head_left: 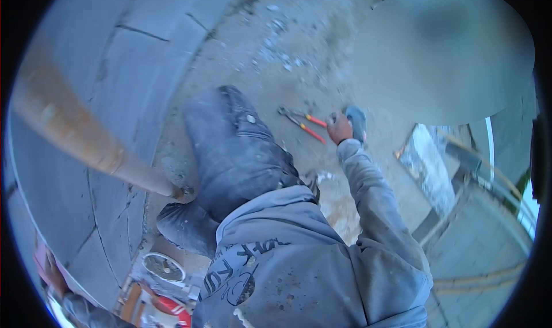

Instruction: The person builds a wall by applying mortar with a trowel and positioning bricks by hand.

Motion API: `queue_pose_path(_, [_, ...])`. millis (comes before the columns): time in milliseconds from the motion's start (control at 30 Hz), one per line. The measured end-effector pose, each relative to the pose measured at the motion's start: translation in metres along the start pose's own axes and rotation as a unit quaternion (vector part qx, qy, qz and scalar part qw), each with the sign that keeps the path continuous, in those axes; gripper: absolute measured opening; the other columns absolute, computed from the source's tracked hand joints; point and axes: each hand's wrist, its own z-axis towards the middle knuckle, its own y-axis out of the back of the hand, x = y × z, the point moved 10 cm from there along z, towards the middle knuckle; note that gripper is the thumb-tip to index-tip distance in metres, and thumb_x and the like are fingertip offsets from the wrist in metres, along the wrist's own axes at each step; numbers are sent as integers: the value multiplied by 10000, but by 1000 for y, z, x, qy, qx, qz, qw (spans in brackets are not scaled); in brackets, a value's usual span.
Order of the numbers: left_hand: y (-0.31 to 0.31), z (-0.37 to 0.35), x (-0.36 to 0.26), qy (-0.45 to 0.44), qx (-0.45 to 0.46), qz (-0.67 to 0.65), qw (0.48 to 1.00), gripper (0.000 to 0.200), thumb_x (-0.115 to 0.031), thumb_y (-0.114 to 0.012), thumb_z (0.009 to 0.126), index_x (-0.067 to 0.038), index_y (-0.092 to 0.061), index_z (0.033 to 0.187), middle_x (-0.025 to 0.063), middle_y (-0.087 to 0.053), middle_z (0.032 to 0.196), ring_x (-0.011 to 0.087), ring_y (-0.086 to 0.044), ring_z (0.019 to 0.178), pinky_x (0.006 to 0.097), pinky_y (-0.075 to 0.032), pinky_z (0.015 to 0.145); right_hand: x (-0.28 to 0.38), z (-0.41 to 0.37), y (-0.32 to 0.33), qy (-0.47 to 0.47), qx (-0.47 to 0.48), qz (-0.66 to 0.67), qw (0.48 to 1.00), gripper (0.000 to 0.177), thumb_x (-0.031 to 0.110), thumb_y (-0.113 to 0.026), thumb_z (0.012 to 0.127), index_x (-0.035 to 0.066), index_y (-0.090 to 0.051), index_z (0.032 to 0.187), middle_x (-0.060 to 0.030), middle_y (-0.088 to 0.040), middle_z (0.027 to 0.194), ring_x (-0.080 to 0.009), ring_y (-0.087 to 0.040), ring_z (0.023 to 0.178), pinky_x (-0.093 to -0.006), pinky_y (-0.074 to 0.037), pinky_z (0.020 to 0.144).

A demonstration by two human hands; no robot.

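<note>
My right hand reaches down to the dusty ground with its fingers closed on a grey-blue, rounded object; its exact kind does not show. Just left of that hand lie pliers with red-orange handles, jaws spread, apart from my fingers. Far at the lower left edge, my left hand is closed on a pink flat piece beside the grey wall. The view is dark and warped there, so most of that piece is hidden.
A rusty, pale-orange pole slants past my left side near the grey block wall. A round white-rimmed object lies behind my knee. At right are a silvery wrapped slab and wooden poles. Debris litters the ground ahead.
</note>
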Motion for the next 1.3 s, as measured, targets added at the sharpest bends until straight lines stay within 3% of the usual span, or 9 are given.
queue_pose_path(133, [-5, 14, 16, -45, 82, 60, 994, 487, -370, -328, 949, -15, -479, 1247, 123, -476, 1294, 238, -416, 1214, 364, -145, 1071, -97, -66, -16, -55, 21, 63, 996, 281, 276, -574, 771, -3, -611, 753, -155, -627, 662, -365, -604, 678, -416, -481, 651])
queue_pose_path(233, [-6, 16, 32, -14, 137, 42, 990, 499, -356, -311, 953, -6, -426, 1289, 119, -443, 1330, 223, -366, 1257, 366, -29, 1088, -144, -176, -101, -308, 372, 134, 865, 400, 377, -588, 764, -19, -628, 811, -158, -647, 789, -327, -626, 776, -405, -488, 681])
queue_pose_path(400, [-2, 6, -39, -83, 91, -21, 992, 506, -320, -431, 921, 66, -441, 1250, 155, -404, 1340, 253, -465, 1157, 336, -358, 982, -147, -221, -236, -134, 354, -119, 918, 537, 493, -570, 775, -14, -632, 941, -224, -596, 1054, -332, -564, 1008, -401, -445, 843])
queue_pose_path(467, [-7, -8, -17, 13, 81, -151, 985, 447, -306, -464, 904, 36, -521, 1186, 127, -560, 1145, 232, -548, 1016, 317, -405, 916, -96, -213, -158, -333, 274, 36, 902, 445, 426, -533, 821, 38, -616, 1022, -192, -598, 1059, -331, -561, 996, -398, -440, 835])
queue_pose_path(600, [16, -30, -81, -1, -44, -81, 996, 461, -346, -510, 884, 57, -573, 1100, 166, -634, 1031, 189, -575, 958, 301, -414, 851, -139, -181, -171, -274, 308, -103, 905, 435, 304, -533, 821, 12, -533, 1144, -191, -584, 1091, -316, -563, 993, -409, -439, 821])
queue_pose_path(667, [21, -31, -80, 17, -77, -97, 992, 526, -415, -521, 864, 47, -565, 1112, 200, -625, 1036, 218, -590, 963, 308, -421, 842, -155, -158, -155, -277, 93, 268, 918, 403, 246, -485, 823, -85, -559, 1041, -225, -622, 965, -322, -599, 923, -380, -448, 832])
queue_pose_path(800, [17, -42, -77, 21, -100, -70, 992, 621, -532, -515, 822, 11, -577, 1117, 232, -616, 1008, 299, -603, 963, 347, -438, 824, -60, -74, 35, -26, -217, 157, 963, 472, 182, -516, 774, -100, -494, 1151, -240, -561, 1107, -279, -533, 1037, -355, -382, 911])
queue_pose_path(1067, [21, -49, -94, 3, -91, -69, 993, 568, -521, -482, 834, -11, -611, 1049, 234, -619, 946, 353, -601, 877, 374, -442, 770, 266, -63, 342, 277, -90, 435, 852, 148, 166, -474, 866, 35, -487, 933, -7, -454, 614, -82, -442, 491, -226, -367, 459])
queue_pose_path(1300, [23, -48, -84, -1, -144, -77, 987, 531, -528, -514, 817, -26, -663, 905, 202, -636, 784, 339, -610, 723, 401, -443, 687, 328, -120, 359, 350, -72, 282, 890, 216, 228, -496, 873, 21, -488, 934, 14, -422, 581, -56, -434, 486, -184, -355, 465])
